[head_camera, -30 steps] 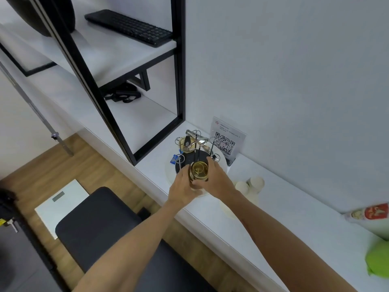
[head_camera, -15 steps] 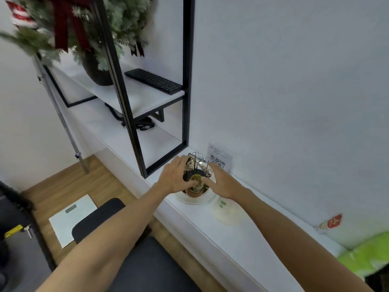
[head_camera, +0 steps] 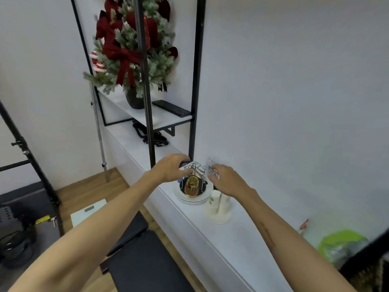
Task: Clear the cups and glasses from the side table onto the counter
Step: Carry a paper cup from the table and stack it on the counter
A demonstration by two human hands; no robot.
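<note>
Glass [head_camera: 192,185] stands upright in rack [head_camera: 194,167] on desk [head_camera: 210,239], mouth up. My hands, left [head_camera: 168,167] and right [head_camera: 228,179], flank it, fingers slack. QR card [head_camera: 213,170] unreadable.

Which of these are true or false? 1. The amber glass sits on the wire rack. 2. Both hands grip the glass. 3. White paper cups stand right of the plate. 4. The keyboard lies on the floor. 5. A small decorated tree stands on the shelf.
1. The amber glass sits on the wire rack: true, over the white plate.
2. Both hands grip the glass: false. The left hand and right hand are beside the rack, off the glass.
3. White paper cups stand right of the plate: true.
4. The keyboard lies on the floor: false; it is on the shelf.
5. A decorated tree stands on the shelf: true.
</note>
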